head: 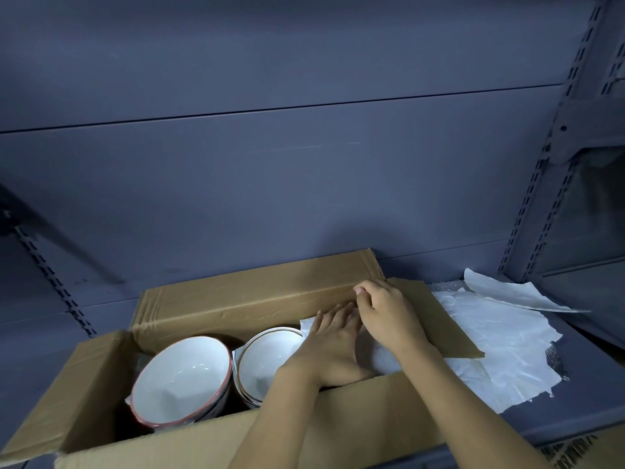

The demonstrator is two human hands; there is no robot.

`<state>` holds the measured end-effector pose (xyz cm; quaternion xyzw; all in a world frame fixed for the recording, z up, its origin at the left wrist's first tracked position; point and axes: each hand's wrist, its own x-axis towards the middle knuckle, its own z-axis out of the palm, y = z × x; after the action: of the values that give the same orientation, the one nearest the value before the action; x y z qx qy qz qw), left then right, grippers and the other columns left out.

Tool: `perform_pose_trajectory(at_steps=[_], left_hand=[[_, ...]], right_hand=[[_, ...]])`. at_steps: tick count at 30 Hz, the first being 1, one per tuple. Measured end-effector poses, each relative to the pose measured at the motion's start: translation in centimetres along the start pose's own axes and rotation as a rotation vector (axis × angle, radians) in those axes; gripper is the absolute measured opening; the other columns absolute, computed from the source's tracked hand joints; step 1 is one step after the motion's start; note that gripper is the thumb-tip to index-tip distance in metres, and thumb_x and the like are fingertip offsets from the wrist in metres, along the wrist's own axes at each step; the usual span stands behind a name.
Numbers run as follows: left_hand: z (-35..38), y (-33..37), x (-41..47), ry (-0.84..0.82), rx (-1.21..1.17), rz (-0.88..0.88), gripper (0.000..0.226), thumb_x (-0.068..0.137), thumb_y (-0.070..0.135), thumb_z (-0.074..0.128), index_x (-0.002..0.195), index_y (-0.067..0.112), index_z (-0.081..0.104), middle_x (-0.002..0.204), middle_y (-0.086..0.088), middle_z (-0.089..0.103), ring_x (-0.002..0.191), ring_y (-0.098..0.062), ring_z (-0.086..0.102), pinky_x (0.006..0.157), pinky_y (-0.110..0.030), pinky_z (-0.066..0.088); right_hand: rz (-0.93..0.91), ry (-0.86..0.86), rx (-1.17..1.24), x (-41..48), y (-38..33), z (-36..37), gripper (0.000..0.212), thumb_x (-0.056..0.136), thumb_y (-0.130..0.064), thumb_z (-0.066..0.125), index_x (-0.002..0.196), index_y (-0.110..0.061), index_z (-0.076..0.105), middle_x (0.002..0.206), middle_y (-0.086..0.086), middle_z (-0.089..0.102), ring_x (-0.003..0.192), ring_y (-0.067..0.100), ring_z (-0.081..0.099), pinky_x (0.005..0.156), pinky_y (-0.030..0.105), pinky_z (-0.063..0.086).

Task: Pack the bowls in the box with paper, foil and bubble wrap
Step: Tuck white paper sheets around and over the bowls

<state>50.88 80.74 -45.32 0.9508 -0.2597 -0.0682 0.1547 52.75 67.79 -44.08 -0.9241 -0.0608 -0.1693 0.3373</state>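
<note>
An open cardboard box (236, 299) stands on a grey shelf. In its left half a white bowl with a red rim (182, 374) leans tilted. Beside it is a white bowl with a dark rim (267, 353), with paper under it. White paper (378, 358) fills the box's right end. My left hand (333, 346) lies flat, fingers apart, on that paper next to the dark-rimmed bowl. My right hand (389, 316) crosses over it, fingers curled and pinched at the paper's far edge by the box's back right corner. What is under the paper is hidden.
Crumpled white paper sheets (500, 340) lie on the shelf to the right of the box, over a foil sheet (554, 362) and bubble wrap (446, 286). The box's right flap (449, 330) lies over them. A slotted shelf upright (541, 184) rises at the right.
</note>
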Motion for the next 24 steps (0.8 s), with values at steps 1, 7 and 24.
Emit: perform_pose_trajectory(at_steps=[1, 7, 24], left_hand=[[0.0, 0.0, 0.0, -0.002, 0.006, 0.001, 0.101, 0.078, 0.050, 0.066, 0.151, 0.022, 0.002, 0.159, 0.000, 0.003, 0.146, -0.017, -0.005, 0.119, -0.038, -0.005], [0.0, 0.2, 0.1, 0.054, 0.001, 0.038, 0.099, 0.077, 0.049, 0.067, 0.151, 0.023, 0.006, 0.156, 0.000, 0.011, 0.144, -0.019, 0.005, 0.119, -0.035, -0.006], [0.6, -0.8, 0.4, 0.350, 0.284, -0.035, 0.075, 0.053, 0.064, 0.039, 0.108, 0.019, 0.064, 0.102, -0.001, 0.057, 0.089, -0.022, 0.055, 0.082, -0.030, 0.047]], right_hand=[[-0.001, 0.011, 0.000, 0.0, 0.0, -0.1, 0.026, 0.098, -0.020, 0.039, 0.102, -0.010, 0.063, 0.103, 0.002, 0.065, 0.090, 0.017, 0.058, 0.077, 0.030, 0.049], [-0.021, 0.015, -0.029, 0.1, 0.0, 0.0, 0.023, 0.097, -0.021, 0.041, 0.097, -0.013, 0.062, 0.099, 0.000, 0.065, 0.083, 0.015, 0.055, 0.070, 0.029, 0.046], [0.088, -0.298, -0.166, 0.3, 0.6, 1.1, 0.033, 0.101, -0.025, 0.032, 0.069, -0.021, 0.043, 0.098, 0.007, 0.066, 0.073, 0.018, 0.053, 0.054, 0.023, 0.032]])
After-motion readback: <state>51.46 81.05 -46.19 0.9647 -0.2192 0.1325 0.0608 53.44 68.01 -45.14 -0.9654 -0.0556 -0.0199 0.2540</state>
